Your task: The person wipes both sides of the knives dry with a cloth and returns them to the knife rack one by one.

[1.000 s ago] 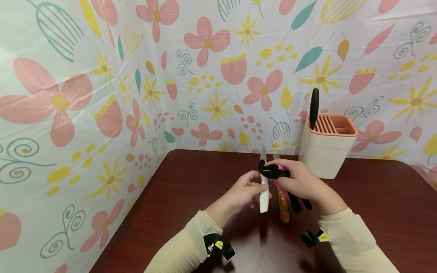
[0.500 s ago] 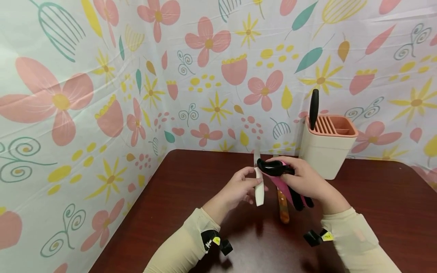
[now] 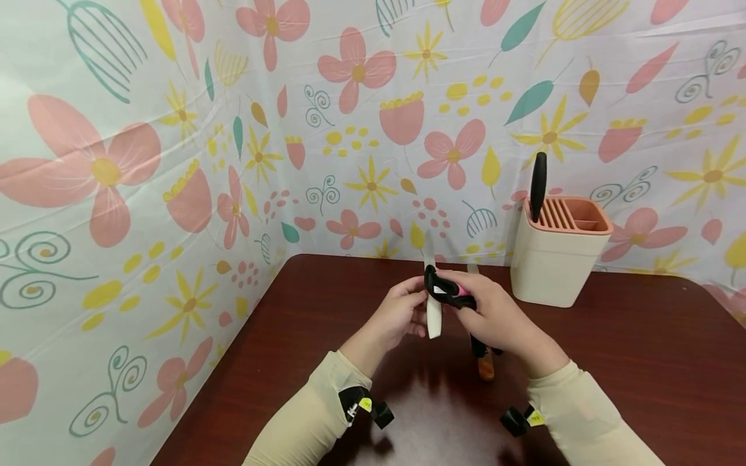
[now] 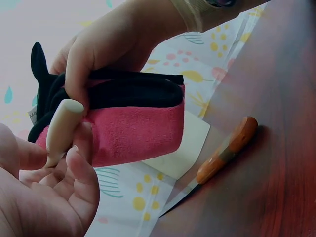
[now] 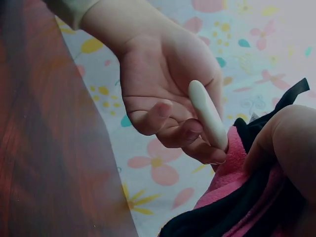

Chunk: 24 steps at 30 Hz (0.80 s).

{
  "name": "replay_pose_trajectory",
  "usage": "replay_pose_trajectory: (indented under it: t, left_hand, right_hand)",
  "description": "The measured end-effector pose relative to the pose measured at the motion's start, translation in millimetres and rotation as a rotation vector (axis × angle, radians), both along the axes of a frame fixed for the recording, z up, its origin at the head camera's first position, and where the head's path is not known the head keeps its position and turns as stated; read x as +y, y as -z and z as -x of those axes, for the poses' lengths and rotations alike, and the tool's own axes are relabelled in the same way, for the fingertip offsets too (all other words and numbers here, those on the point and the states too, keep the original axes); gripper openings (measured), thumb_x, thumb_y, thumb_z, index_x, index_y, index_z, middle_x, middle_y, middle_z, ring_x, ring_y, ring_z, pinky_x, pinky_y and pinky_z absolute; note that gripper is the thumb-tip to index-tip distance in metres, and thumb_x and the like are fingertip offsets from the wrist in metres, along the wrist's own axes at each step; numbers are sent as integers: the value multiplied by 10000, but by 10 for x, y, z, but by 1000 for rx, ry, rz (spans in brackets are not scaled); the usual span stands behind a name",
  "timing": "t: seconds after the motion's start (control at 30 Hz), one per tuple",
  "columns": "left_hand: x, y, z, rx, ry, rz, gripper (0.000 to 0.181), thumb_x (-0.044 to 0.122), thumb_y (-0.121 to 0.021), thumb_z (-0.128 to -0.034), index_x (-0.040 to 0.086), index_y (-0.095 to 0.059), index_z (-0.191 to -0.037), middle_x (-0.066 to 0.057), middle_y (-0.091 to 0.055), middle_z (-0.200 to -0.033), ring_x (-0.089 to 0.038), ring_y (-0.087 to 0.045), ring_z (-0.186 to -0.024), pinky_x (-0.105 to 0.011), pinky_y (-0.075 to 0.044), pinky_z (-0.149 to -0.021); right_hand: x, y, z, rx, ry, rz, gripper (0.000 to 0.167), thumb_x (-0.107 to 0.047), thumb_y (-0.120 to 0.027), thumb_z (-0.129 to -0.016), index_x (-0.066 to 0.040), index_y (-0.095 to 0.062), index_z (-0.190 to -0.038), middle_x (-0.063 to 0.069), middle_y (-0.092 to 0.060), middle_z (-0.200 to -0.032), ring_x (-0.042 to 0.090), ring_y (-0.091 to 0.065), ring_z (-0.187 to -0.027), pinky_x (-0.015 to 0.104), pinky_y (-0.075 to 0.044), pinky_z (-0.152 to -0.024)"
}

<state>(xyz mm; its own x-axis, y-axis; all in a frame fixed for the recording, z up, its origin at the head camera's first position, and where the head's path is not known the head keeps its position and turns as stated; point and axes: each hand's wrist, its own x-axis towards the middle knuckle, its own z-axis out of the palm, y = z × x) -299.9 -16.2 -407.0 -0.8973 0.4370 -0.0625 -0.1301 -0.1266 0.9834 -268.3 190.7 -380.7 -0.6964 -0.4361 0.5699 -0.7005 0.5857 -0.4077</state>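
Fingers of the left hand are curled in a pinch on the white-handled knife, thumb against one side of the grip. Right hand is clamped on the pink cloth, thumb and fingers closed round the folded bundle, black trim looping across the knife where handle meets blade. Exact cloth-to-blade contact is hidden.

Knife is held up off the table, in front of the person, tip away, butt of the handle nearer; blade is blurred in the head view.

Handling, my read: knife is light and stiff, handle smooth, so likely slippery if damp. Take it by the handle, behind the blade; the pinch looks fine for light loads, weak against twist. Cloth should be soft and floppy, won't break, but its loose loops could snag on the edge. Hold it folded thick, fingertips behind the layers.

Wooden-handled knife lies on the table, near the right hand.
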Motion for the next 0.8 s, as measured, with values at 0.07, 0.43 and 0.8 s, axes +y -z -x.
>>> replay_pose_trajectory:
  t: [0.07,0.43,0.8]
  left_hand:
    - [0,-14,-3,4,-10,3,347,160,-472,-1076,181,-614,-1392,-13,-712,-852,-102,-621,-559,-238,-489,-455]
    - [-3,-10,-8,-12,-28,38,388,139,-492,-1062,185,-613,-1427,-6,-665,-802,-97,-614,-547,-231,-494,-457]
    - [4,48,45,-46,-28,56,412,68,-493,-1006,156,-640,-1382,-12,-662,-760,-101,-615,-528,-229,-488,-444]
  right_hand:
    - [-5,0,-21,-9,16,-15,586,40,-638,-879,-127,-597,-1440,95,-642,-1412,186,-614,-1096,359,-476,-875]
    - [-11,-65,-66,-65,-1,-95,581,55,-574,-852,-114,-631,-1404,78,-662,-1397,246,-643,-1205,442,-509,-927]
    - [-37,-136,-135,-65,-45,-194,516,39,-624,-849,-153,-694,-1323,-50,-738,-1202,97,-654,-1006,384,-546,-890]
